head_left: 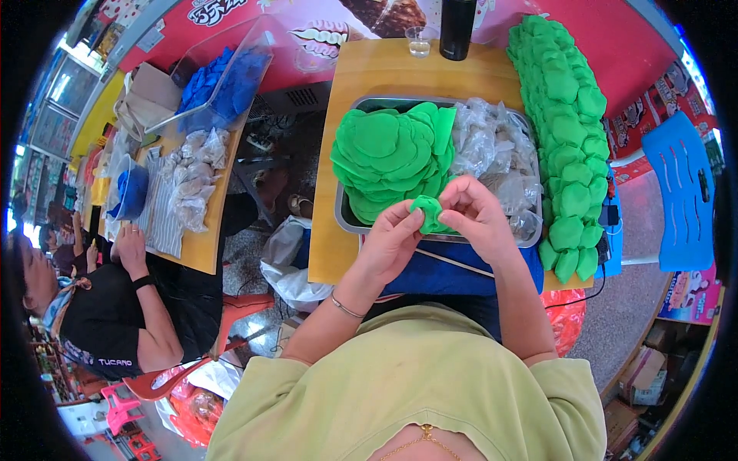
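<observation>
Over the near edge of a metal tray (361, 228), both hands pinch a small, gathered green cloth piece (425, 209). My left hand (390, 240) grips its left side between thumb and fingers. Thumb and fingertips of my right hand (480, 219) close on its right side. Behind them in the tray lies a heap of flat round green cloth pieces (388, 154). Beside the heap are crumpled clear plastic bags (492, 138), their contents hard to make out. Puffy green cloth pieces (567, 154) stand in long rows along the table's right side.
A black tumbler (457, 31) and a clear cup (418, 42) stand at the wooden table's far edge. A blue chair (676, 192) is at right. On the left, another person (115, 315) sits at a second table with blue cloth pieces (219, 84) and filled bags (192, 184).
</observation>
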Demonstrator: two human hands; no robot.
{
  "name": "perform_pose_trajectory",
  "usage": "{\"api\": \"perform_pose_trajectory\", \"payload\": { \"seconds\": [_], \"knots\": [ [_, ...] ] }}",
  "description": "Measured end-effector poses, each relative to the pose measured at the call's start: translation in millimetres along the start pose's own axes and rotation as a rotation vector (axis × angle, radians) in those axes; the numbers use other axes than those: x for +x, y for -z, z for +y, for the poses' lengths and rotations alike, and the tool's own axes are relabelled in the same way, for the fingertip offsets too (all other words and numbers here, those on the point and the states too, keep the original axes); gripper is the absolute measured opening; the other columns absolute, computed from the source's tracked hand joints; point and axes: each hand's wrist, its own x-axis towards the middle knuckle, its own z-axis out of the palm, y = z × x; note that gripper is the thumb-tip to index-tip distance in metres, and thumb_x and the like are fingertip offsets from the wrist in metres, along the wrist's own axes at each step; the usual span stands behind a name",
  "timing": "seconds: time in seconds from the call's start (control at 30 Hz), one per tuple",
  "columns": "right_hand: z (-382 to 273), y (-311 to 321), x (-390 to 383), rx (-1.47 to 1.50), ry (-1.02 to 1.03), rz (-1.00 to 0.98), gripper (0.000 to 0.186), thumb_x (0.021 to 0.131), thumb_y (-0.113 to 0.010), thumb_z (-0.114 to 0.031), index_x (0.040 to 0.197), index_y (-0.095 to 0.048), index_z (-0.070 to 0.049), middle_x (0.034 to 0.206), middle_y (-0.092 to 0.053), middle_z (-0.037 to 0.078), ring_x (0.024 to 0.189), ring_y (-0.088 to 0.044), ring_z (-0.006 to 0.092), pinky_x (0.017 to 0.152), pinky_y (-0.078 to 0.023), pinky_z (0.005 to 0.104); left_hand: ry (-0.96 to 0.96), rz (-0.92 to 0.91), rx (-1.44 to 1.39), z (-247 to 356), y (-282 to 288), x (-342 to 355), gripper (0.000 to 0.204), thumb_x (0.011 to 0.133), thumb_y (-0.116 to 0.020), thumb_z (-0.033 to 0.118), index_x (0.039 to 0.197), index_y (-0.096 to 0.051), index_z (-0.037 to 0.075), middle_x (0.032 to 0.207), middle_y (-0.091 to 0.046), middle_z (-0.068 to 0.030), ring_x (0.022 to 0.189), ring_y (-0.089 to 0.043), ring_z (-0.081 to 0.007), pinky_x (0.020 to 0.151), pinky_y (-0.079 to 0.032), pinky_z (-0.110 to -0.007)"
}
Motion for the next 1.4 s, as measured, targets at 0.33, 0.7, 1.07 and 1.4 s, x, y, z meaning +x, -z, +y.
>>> {"api": "perform_pose_trajectory", "payload": {
  "seconds": [0.33,0.7,1.07,1.4],
  "knots": [
    [-0.5,0.4,4.1,0.065,-0.004,-0.071,0.013,0.084,-0.056,0.0,0.095,-0.049,-0.004,0.089,-0.051,0.0,0.083,-0.052,0.0071,0.074,-0.044,0.0218,0.078,-0.104,-0.238,-3.2,10.7,-2.4,0.03,0.087,-0.058,0.027,0.109,-0.056,0.008,0.106,-0.059,-0.0022,0.098,-0.053,-0.0146,0.089,-0.04,-0.033],
    [0.2,4.7,5.1,-0.028,-0.055,-0.152,0.01,0.086,-0.052,0.0,0.095,-0.049,-0.003,0.087,-0.05,0.0,0.077,-0.052,0.0082,0.062,-0.046,0.0226,0.128,-0.035,-0.323,2.1,-11.5,-8.2,0.027,0.089,-0.055,0.025,0.112,-0.055,0.011,0.107,-0.058,0.0002,0.099,-0.052,-0.0127,0.091,-0.038,-0.031],
    [-1.1,-13.1,7.4,-0.709,0.321,0.149,0.011,0.076,-0.064,-0.003,0.084,-0.056,-0.002,0.085,-0.055,0.007,0.077,-0.055,0.0182,0.067,-0.045,0.0289,-0.034,0.096,-0.109,-4.7,7.4,2.0,0.021,0.088,-0.056,0.013,0.109,-0.056,0.011,0.101,-0.059,0.0021,0.093,-0.052,-0.0083,0.083,-0.039,-0.027],
    [-7.9,-6.6,6.4,-0.145,-0.014,0.105,0.009,0.085,-0.06,-0.011,0.085,-0.052,-0.008,0.077,-0.049,-0.004,0.069,-0.045,0.0032,0.059,-0.037,0.0181,-0.128,-0.035,0.408,1.6,15.7,-0.4,0.011,0.088,-0.055,0.007,0.099,-0.055,0.007,0.09,-0.058,0.0011,0.086,-0.051,-0.0066,0.079,-0.04,-0.024]
  ]
}}
